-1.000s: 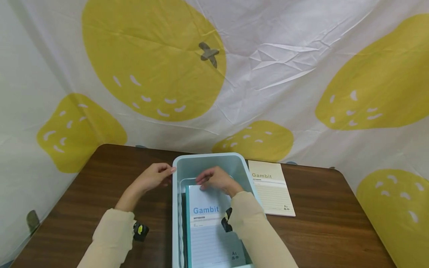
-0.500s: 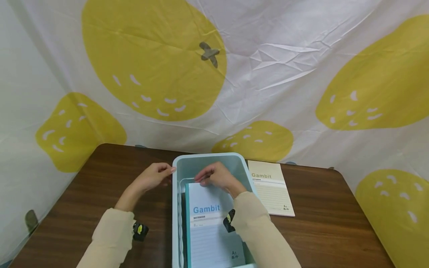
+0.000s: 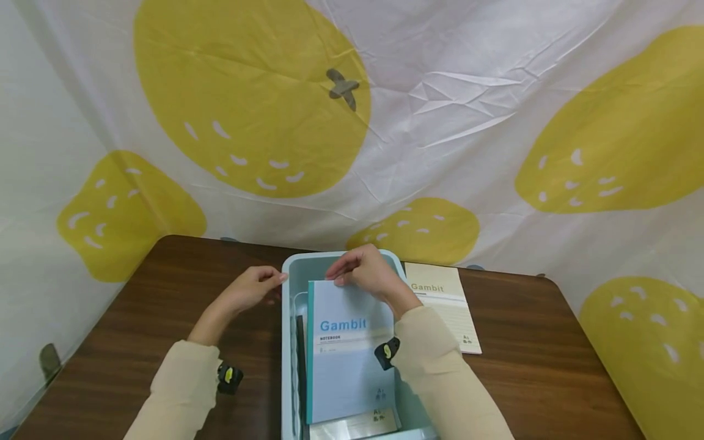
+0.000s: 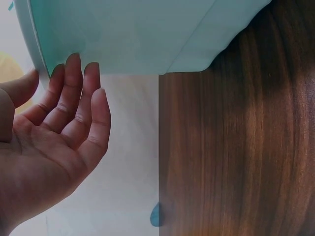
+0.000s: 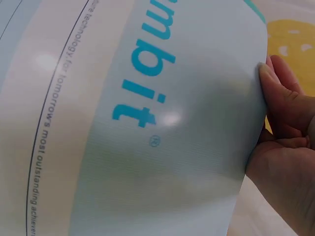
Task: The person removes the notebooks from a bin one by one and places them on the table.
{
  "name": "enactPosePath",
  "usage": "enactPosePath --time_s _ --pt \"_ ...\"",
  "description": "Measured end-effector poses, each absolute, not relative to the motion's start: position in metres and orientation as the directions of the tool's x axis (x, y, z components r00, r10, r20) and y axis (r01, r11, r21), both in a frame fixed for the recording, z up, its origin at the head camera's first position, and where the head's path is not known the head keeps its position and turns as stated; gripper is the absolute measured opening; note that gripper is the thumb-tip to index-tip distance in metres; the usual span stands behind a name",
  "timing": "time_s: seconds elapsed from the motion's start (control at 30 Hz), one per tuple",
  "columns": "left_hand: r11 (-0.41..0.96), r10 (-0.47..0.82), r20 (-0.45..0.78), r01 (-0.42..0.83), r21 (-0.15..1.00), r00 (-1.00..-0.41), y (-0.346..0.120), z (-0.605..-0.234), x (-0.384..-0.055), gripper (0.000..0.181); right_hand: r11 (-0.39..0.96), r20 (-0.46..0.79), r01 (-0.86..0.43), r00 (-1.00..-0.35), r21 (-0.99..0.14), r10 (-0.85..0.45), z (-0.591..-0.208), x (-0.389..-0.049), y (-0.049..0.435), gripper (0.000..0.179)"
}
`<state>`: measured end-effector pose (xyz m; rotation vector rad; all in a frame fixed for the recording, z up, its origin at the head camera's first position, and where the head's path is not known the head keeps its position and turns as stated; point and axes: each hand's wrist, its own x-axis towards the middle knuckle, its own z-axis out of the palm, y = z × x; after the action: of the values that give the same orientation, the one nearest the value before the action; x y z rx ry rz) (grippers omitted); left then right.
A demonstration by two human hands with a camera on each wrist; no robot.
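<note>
Well, your right hand [image 3: 374, 274] has a narrow pinch on the far edge of the blue notebook [image 3: 349, 379], thumb on the cover and fingers behind, with almost no gap beyond the paper's thickness. The notebook is inside the bin [image 3: 286, 342], cover up, spine toward your left, its near end lying over another notebook [image 3: 352, 425]. You can't tell from these views whether those two touch. Your left hand [image 3: 255, 287] holds the bin's left rim near the far corner, the rim between thumb and index finger, the other fingers loosely bent by the outer wall.

Watch that pinch: it takes only one edge of a glossy cover, so the pages could slide out or fan open if your thumb eases. The cover bows close to your fingers, and a steeper bend might crease it. If the near end sags, it could drag the notebook underneath askew. Should the left hold slacken, the bin may shift under a sideways pull.

Around you, a dark strip [image 3: 300, 360] stands along the left inside wall, close to the spine, where it might catch. The bin's walls hem the notebook in, and your right forearm crosses the right one. Just beyond that wall, a cream notebook [image 3: 440, 305] lies flat on the table [image 3: 522, 342], with a lemon-print cloth [image 3: 429, 134] hanging behind
</note>
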<state>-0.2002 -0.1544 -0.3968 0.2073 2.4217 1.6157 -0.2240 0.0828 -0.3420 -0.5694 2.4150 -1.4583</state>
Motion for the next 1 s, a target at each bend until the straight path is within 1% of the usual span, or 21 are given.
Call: enactPosePath --time_s 0.27,0.43,0.8,0.9,1.0 --pt "0.391 0.236 -0.113 -0.012 0.920 -0.965 -0.154 -0.397 -0.200 0.032 0.444 0.007 -0.225 -0.897 -0.867 -0.441 -0.308 -0.222 0.081 0.018" --pt "0.400 0.232 -0.127 -0.024 0.916 -0.965 -0.154 -0.397 -0.201 0.032 0.463 0.010 -0.236 -0.899 -0.854 -0.439 -0.284 -0.221 0.081 0.017" --pt "0.394 0.236 -0.127 -0.025 0.919 -0.963 -0.155 -0.398 -0.202 0.031 0.445 0.080 -0.288 -0.900 -0.848 -0.429 -0.229 -0.224 0.095 0.020" --pt "0.386 0.244 -0.118 -0.015 0.922 -0.963 -0.154 -0.398 -0.202 0.031 0.427 0.101 -0.289 -0.906 -0.857 -0.411 -0.210 -0.225 0.104 0.021" --pt "0.383 0.244 -0.117 -0.015 0.923 -0.963 -0.154 -0.398 -0.201 0.031 0.408 0.129 -0.282 -0.923 -0.868 -0.364 -0.190 -0.225 0.115 0.021"
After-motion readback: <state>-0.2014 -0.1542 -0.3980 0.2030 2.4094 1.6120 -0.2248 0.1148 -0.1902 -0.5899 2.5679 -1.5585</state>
